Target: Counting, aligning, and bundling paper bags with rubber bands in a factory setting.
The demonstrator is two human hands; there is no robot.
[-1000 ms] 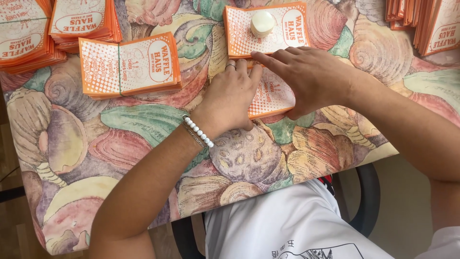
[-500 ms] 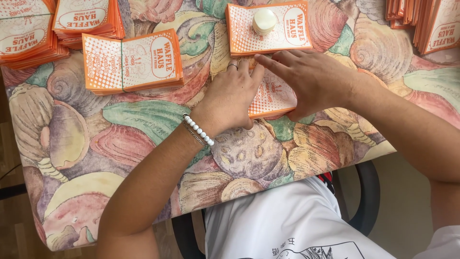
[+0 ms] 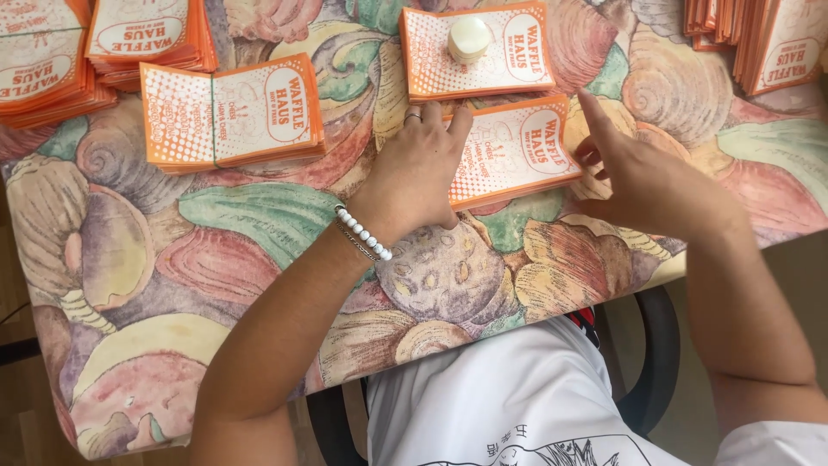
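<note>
Since the earlier frames the right hand (image 3: 642, 177) has lifted off the flat orange-and-white printed paper sleeve (image 3: 517, 147) and drawn back to its right edge, so most of the sleeve's face now shows; the left hand (image 3: 418, 173) has stayed pressed on its left end.

Head view: the left hand lies flat, fingers together and palm down, pinning the sleeve to the table with a shell-patterned cloth (image 3: 259, 224), apparently so it does not slide. The right hand is loosely open, holding nothing, index finger stretched up past the sleeve's right corner, the other fingers curled near its edge. A second such sleeve (image 3: 509, 39) lies just beyond, with a small round cream-coloured lid-like object (image 3: 468, 36) resting on it, perhaps as a weight. Stacks of like sleeves (image 3: 228, 108) sit to the left.
</note>
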